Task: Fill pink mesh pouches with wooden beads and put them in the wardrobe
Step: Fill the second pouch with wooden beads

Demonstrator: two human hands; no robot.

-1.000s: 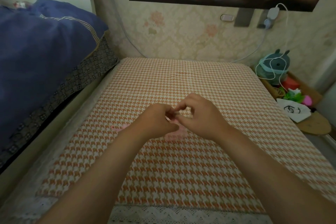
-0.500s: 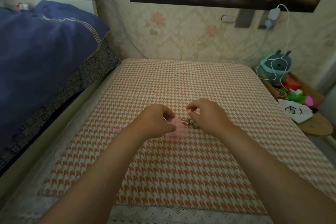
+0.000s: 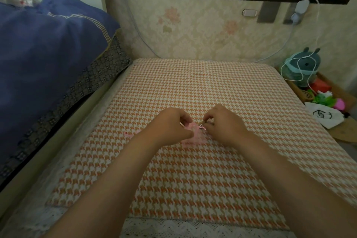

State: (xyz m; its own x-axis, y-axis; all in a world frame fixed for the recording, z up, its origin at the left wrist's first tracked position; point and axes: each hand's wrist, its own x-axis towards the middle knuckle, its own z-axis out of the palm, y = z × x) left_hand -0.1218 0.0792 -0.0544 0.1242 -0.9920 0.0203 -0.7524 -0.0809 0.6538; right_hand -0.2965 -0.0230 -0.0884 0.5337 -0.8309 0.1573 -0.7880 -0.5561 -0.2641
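While the left hand (image 3: pixel 170 126) pinches the pink mesh pouch (image 3: pixel 194 137) with curled fingers, the pouch lies on the houndstooth cloth (image 3: pixel 193 179) between both hands. The right hand (image 3: pixel 225 124) bunches its fingers (image 3: pixel 207 119) narrowly at the pouch's mouth; whether they hold anything cannot be told. A blue duvet (image 3: pixel 48 54) lies to the left.

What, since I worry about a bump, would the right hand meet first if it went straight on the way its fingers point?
Likely the pouch, right at the fingertips of the right hand; the left hand gripping it comes just behind. Whether they already touch is unclear.
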